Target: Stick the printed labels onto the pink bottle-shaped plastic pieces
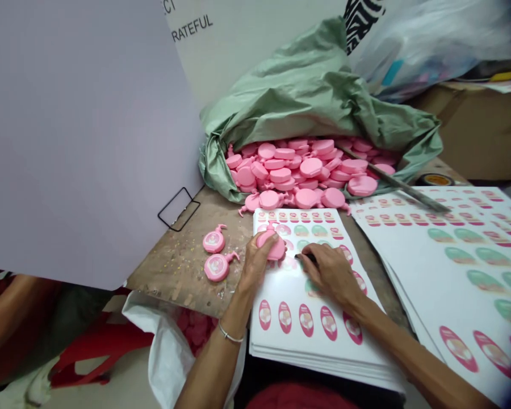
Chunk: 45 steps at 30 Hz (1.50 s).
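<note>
My left hand point(258, 255) is closed round a flat, round pink pump bottle point(271, 245), its nozzle pointing away from me. The bottle is over a stack of sticker sheets point(281, 346) printed with pink and green labels. Pinched in the fingers of my right hand point(332, 270) is a small dark tool point(299, 257); its tip is at the sheet, and its exact kind is hidden. Left of the stack lie two pink bottles with labels on their faces, one farther off point(213, 241) and one nearer point(217, 267).
A green sack point(306, 91) spills plain pink bottles point(310, 167) at the back. A thin stick point(404, 190) reaches across to more sticker sheets point(413, 267) on the right. Below the table's left edge hangs a white bag point(153, 335) of pink pieces. Another person's arm point(8, 307) shows far left.
</note>
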Each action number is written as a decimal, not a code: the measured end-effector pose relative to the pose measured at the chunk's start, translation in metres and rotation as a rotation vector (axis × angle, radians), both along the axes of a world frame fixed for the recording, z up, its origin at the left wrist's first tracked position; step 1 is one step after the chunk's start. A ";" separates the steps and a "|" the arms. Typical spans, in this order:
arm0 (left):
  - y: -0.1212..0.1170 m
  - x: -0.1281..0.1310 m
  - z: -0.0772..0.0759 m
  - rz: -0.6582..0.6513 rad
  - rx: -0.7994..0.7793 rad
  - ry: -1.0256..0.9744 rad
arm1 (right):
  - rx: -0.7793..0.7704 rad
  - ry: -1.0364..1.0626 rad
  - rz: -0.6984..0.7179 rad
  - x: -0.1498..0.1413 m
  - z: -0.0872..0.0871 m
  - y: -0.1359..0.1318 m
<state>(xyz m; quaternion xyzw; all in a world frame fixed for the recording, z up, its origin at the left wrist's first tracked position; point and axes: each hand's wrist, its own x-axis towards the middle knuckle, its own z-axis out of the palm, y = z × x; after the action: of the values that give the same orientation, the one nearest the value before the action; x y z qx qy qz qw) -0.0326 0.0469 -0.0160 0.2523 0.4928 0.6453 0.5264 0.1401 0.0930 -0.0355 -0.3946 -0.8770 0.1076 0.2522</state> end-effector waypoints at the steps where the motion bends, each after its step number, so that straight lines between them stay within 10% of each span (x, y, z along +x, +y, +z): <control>1: 0.002 0.002 -0.003 0.014 0.009 0.014 | 0.026 -0.008 -0.001 -0.001 -0.001 -0.001; 28: 0.003 0.004 -0.014 0.035 -0.017 0.062 | -0.007 0.036 -0.018 -0.004 -0.005 -0.003; 39: -0.003 0.010 0.015 0.032 -0.016 -0.224 | -0.262 0.451 -0.019 -0.006 0.067 -0.009; 45: -0.009 0.017 0.021 -0.003 0.029 -0.298 | -0.197 0.485 0.050 -0.017 0.062 -0.010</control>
<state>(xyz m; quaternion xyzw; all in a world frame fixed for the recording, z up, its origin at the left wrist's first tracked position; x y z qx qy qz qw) -0.0154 0.0376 0.0049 0.1619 0.3994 0.6818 0.5911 0.1231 0.0835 0.0267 -0.3583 -0.7857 0.2899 0.4126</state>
